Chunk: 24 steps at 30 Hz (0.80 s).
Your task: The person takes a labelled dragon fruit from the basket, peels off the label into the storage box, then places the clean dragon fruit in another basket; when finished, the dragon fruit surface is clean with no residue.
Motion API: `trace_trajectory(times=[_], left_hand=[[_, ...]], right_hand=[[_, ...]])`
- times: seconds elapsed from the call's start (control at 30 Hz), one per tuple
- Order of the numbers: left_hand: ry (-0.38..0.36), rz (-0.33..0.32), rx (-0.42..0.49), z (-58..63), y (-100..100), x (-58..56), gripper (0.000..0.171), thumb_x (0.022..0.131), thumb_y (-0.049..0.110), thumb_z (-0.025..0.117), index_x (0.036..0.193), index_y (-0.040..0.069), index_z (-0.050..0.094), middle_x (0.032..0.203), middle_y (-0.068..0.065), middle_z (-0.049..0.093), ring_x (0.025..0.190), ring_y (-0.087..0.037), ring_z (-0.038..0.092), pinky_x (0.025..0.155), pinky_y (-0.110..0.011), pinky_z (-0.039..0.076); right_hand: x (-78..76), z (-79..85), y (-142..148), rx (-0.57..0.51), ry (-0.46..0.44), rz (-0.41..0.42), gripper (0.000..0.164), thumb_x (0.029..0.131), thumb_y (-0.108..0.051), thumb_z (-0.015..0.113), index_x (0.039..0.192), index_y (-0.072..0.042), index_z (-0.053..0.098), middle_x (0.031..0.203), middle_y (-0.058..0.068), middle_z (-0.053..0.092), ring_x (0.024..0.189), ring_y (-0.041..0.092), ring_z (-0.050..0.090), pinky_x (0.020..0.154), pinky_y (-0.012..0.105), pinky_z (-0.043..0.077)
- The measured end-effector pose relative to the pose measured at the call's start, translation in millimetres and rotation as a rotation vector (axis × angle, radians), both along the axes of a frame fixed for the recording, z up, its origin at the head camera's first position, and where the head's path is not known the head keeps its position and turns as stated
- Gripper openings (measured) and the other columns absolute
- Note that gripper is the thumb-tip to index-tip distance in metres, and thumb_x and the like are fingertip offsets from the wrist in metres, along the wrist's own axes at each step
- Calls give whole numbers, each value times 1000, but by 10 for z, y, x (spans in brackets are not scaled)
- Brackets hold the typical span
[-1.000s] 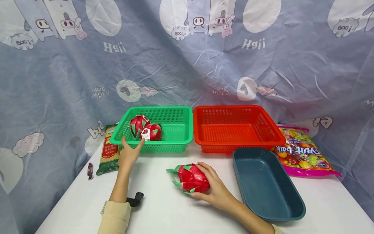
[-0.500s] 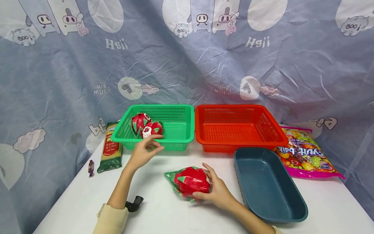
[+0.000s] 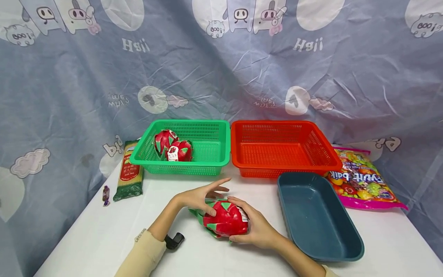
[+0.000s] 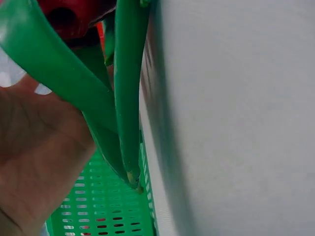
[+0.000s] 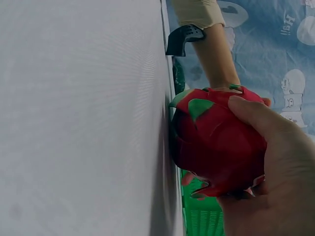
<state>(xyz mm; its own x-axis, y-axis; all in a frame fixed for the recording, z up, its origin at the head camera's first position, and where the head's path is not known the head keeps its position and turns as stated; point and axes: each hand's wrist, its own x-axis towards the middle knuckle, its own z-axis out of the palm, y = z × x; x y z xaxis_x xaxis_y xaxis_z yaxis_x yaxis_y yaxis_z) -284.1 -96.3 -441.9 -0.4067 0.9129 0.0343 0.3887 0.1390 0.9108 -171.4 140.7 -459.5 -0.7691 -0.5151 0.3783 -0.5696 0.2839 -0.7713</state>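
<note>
A red dragon fruit [image 3: 225, 221] with green leaf tips is at the front middle of the white table. My right hand [image 3: 261, 229] grips it from the right, thumb on the near side and fingers over the far side. From the left, my left hand [image 3: 195, 198] reaches over the leafy end, fingers extended and thumb at the fruit's skin; whether it touches, I cannot tell. Long green leaves [image 4: 125, 98] hang in front of the left palm in the left wrist view. Two more dragon fruits, one nearer [image 3: 183, 151] and one behind [image 3: 164, 140], lie in the green basket [image 3: 180, 166].
Beside the green basket stands a red basket [image 3: 287, 169]. A dark blue tray [image 3: 322, 219] lies front right, with a colourful fruit candy bag [image 3: 360, 181] behind it. On the left are a pasta pack [image 3: 129, 177] and a small wrapped candy [image 3: 105, 195].
My left hand has come away from the green basket, moving right and nearer to the dragon fruit in my right hand. That fruit has turned slightly in my right hand's grip.
</note>
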Motion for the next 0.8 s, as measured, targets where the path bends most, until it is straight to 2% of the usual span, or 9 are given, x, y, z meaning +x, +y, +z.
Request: trace_trajectory(times=[0.1, 0.2, 0.3, 0.5, 0.63, 0.73, 0.8], left_hand=[[-58, -8, -22, -27, -40, 11, 108, 72, 52, 72, 149, 26, 1, 144, -20, 28, 127, -31, 38, 96, -33, 40], [-85, 2, -38, -37, -82, 40, 107, 72, 50, 73, 148, 29, 0, 143, -19, 30, 126, -26, 39, 96, -32, 39], [-57, 22, -69, -40, -112, 72, 105, 74, 46, 74, 149, 29, 2, 142, -17, 32, 126, -24, 38, 97, -32, 38], [0, 92, -168, -33, -130, 127, 102, 73, 40, 76, 149, 26, 10, 142, -4, 32, 119, -23, 41, 88, -30, 45], [19, 119, -160, -53, -119, 145, 93, 71, 36, 78, 146, 21, 25, 132, 5, 43, 111, -18, 48, 81, -30, 50], [87, 169, -130, -74, -118, 156, 84, 67, 34, 81, 139, 23, 39, 123, 10, 51, 108, -12, 50, 81, -29, 50], [162, 216, -109, -82, -118, 162, 82, 63, 36, 84, 134, 27, 44, 120, 12, 53, 107, -9, 50, 81, -28, 49]], right_hand=[[5, 6, 5, 10, 32, 5, 85, 69, -24, 83, 139, -16, 35, 143, 6, 36, 126, 18, 40, 94, 37, 43], [12, 10, 29, 47, 72, -22, 84, 69, -26, 83, 139, -19, 37, 144, 1, 35, 127, 18, 39, 93, 40, 43], [15, -1, 66, 94, 109, -63, 83, 69, -28, 82, 140, -21, 39, 144, -2, 35, 127, 19, 39, 92, 44, 44], [-7, -41, 100, 110, 153, -56, 77, 76, -24, 77, 142, -17, 37, 143, 14, 36, 127, 28, 39, 90, 43, 45], [-20, -57, 91, 56, 96, -45, 77, 76, -22, 76, 142, -17, 36, 144, 12, 34, 128, 27, 37, 92, 39, 44], [-13, -39, 72, -46, -42, -34, 80, 76, -17, 76, 144, -16, 32, 146, 8, 32, 128, 24, 38, 91, 35, 45], [9, 3, 60, -131, -150, -34, 82, 77, -12, 75, 145, -14, 29, 145, 10, 33, 124, 24, 43, 87, 32, 47]])
